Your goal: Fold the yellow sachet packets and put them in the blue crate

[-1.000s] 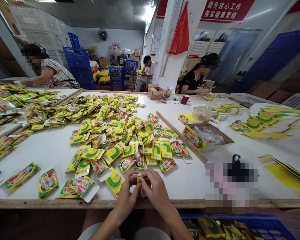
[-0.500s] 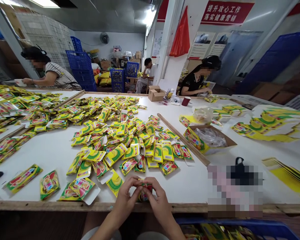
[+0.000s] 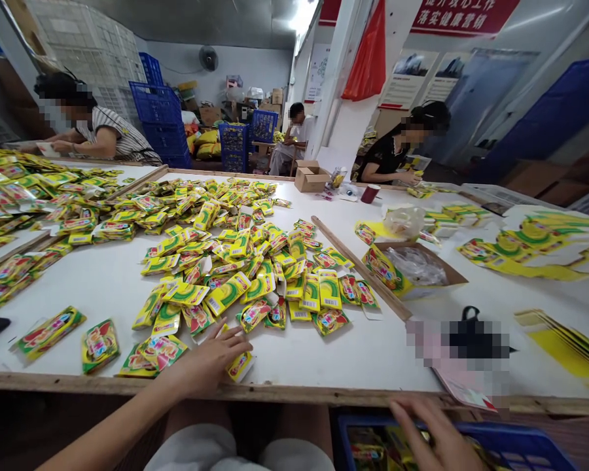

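One carton (image 3: 239,367) beneath left fingers (image 3: 234,345)

Under the left hand (image 3: 216,358), a small carton (image 3: 239,367) shows yellow with touches of red and green. Beyond it, the heaped cartons (image 3: 233,301) vary by face: some yellow with a curved green band and black-and-white barcode, others green and red with multicoloured lettering. The tabletop (image 3: 334,363) beneath is white, edged in brown wood.

Below the right hand (image 3: 434,435) is a blue crate (image 3: 525,441) holding yellow-and-green packs (image 3: 366,453); to that hand's right, flat sheets (image 3: 564,347) are plain yellow.

Far ahead of both hands — a bright red bag (image 3: 366,62), a dark red cup (image 3: 370,193) and a co-worker's black top (image 3: 380,157). Far beyond the left hand, another wears white with dark stripes.
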The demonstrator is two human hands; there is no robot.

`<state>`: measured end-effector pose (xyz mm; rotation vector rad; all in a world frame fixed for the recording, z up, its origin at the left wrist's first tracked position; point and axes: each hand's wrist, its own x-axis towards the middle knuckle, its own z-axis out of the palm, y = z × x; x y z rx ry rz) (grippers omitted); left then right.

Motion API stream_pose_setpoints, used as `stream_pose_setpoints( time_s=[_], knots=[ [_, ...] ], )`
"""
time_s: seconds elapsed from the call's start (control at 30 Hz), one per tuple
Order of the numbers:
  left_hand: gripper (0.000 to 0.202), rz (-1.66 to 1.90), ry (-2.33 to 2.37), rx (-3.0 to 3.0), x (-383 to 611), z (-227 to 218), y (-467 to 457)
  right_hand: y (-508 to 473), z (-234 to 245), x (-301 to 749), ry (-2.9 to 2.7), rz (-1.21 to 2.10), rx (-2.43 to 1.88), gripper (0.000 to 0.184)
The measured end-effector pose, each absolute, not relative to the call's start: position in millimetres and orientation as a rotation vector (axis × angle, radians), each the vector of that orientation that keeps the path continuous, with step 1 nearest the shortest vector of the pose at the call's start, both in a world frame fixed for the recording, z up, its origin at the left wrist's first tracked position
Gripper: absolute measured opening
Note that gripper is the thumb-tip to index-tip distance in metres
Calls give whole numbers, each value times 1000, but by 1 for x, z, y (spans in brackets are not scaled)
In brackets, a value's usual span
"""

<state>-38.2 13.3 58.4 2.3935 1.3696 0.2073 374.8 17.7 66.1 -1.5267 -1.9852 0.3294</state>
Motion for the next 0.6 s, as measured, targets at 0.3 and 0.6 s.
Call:
stream_pose_setpoints(
  time_s=[0.3, 0.6],
  knots=[
    [41, 873, 1282, 1816, -11, 62, 12, 28, 34, 212, -1706, 990, -1126, 22],
    [34, 1366, 1208, 1276, 41, 11, 9, 38, 15, 186, -1428, 984, -1062, 21]
  ],
)
